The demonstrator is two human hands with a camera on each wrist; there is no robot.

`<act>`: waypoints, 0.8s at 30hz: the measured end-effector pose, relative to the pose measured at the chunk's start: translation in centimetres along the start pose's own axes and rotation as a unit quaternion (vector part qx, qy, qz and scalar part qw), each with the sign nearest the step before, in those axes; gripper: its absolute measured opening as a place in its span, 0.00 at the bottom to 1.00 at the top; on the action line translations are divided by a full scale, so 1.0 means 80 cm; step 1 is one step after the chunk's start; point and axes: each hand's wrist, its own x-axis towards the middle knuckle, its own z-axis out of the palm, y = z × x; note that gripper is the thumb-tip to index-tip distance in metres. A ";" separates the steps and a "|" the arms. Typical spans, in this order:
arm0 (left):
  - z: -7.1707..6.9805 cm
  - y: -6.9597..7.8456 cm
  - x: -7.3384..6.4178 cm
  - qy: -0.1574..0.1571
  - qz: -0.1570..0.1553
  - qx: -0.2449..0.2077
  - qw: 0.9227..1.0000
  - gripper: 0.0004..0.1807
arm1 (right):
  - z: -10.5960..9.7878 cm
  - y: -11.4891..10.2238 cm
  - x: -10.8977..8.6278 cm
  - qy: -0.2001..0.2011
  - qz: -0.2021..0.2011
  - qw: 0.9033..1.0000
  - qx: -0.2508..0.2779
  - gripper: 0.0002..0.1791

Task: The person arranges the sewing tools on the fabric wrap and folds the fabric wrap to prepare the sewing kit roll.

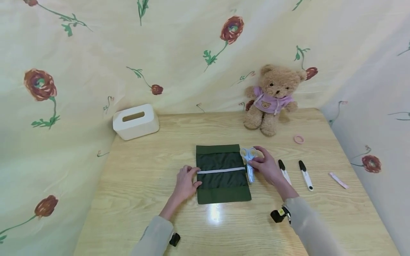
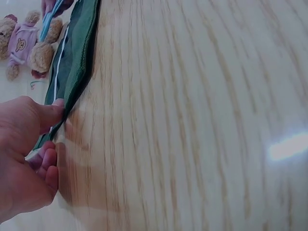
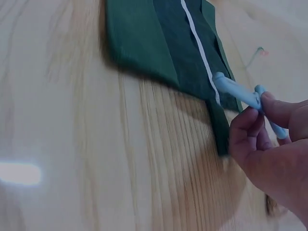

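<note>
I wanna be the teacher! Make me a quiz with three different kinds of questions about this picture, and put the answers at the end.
1. What does the right hand hold?
2. True or false: the left hand touches the edge of the cloth.
3. Pick one. The bear wears a top that is:
a) green
b) purple
c) black

Key:
1. Scissors
2. True
3. b
</note>
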 end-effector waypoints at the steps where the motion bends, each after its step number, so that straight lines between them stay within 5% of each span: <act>1: 0.001 0.000 0.000 0.000 -0.001 0.000 1.000 0.24 | 0.008 0.000 0.005 -0.006 -0.003 1.000 0.010 0.40; 12: 0.002 0.001 0.001 0.016 -0.003 -0.024 1.000 0.24 | 0.097 -0.014 0.058 -0.052 -0.076 0.996 0.000 0.38; 24: 0.003 -0.003 0.001 0.012 -0.004 -0.013 1.000 0.24 | 0.163 -0.021 0.092 -0.072 -0.084 0.994 0.017 0.37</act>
